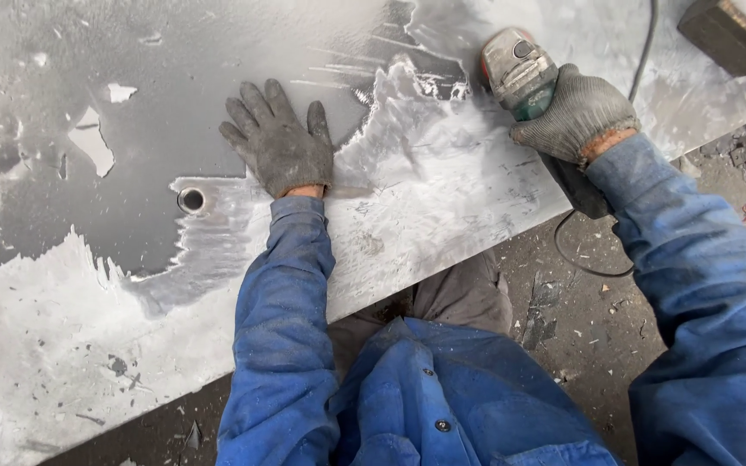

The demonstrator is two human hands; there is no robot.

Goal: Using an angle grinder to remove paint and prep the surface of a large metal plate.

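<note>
A large grey painted metal sheet lies flat in front of me, with broad patches ground down to bright bare metal. My left hand, in a grey work glove, rests flat on the sheet with fingers spread, beside a small round hole. My right hand, also gloved, grips the body of an angle grinder whose head sits on the sheet near the far edge of the bare patch. The grinder's disc is hidden under its guard.
The grinder's black cable loops down over the sheet's edge onto a dirty concrete floor. A dark metal block lies at the top right. My blue jacket and knees are just below the sheet's near edge.
</note>
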